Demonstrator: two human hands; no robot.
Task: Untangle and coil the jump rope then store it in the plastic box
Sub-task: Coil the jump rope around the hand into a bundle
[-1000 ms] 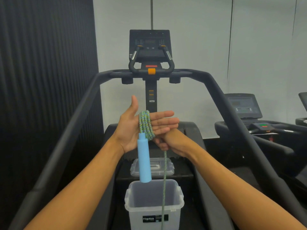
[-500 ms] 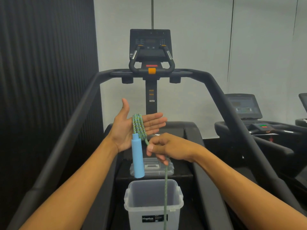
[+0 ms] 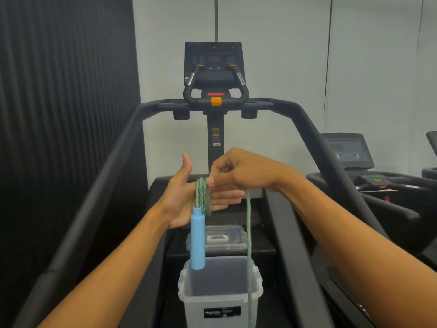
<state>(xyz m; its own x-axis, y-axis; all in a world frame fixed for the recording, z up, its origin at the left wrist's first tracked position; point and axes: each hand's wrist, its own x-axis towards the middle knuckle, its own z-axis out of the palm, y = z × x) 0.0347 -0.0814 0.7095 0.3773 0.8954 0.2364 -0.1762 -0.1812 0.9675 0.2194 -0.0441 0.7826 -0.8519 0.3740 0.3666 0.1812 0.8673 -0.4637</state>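
Observation:
My left hand (image 3: pixel 180 197) is held flat, fingers out and thumb up, with several turns of the green braided jump rope (image 3: pixel 202 196) wound around the fingers. A light blue handle (image 3: pixel 197 240) hangs straight down from those coils, over the box. My right hand (image 3: pixel 241 172) is above the left fingers, pinching the rope at the top of the coil. The free length of rope (image 3: pixel 248 245) drops from the right hand past the box's right rim and out of view. The clear plastic box (image 3: pixel 183 282) stands open below.
The box lid (image 3: pixel 236 237) lies just behind the box on the treadmill deck. Black treadmill handrails (image 3: pixel 113 162) run up both sides to the console (image 3: pixel 214 65). Another treadmill (image 3: pixel 347 150) stands at the right. A dark ribbed wall is on the left.
My right hand has come up from below the left fingers to above them, carrying the rope around for another turn. The left hand has stayed flat with the handle hanging.

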